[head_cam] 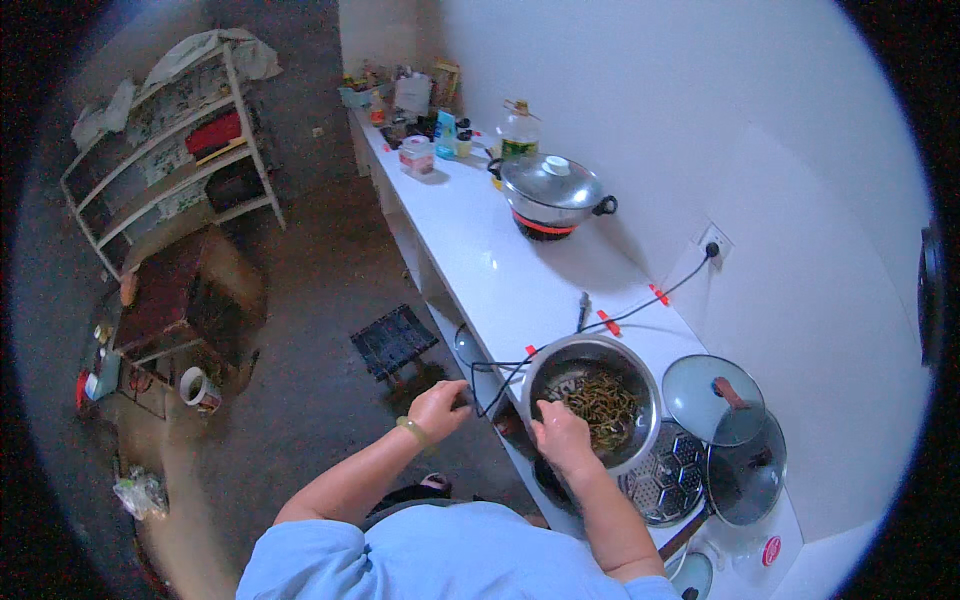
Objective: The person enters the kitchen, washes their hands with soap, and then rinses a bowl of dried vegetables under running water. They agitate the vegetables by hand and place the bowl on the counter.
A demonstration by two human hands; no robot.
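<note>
A deep stainless steel bowl (649,360) stands at the near part of the white counter. Inside it lies a heap of thin greenish-brown strips (600,409), perhaps a vegetable. My right hand (562,439) is at the bowl's near left rim, its fingers curled over the inside. Whether it pinches a strip or the rim is hidden. To the left, past the counter's front edge, my left hand (439,411) has bent fingers beside a small dark object (466,396). A black cord (499,390) loops close by; I cannot tell whether that hand holds either.
Glass lids (709,390) and a perforated metal steamer plate (667,480) lie right of the bowl. Farther along the white counter (480,247) stand a lidded pot (551,187) and an oil bottle (519,127). Red tape holds the cord toward a wall socket (716,241). A low stool (394,341) is on the floor.
</note>
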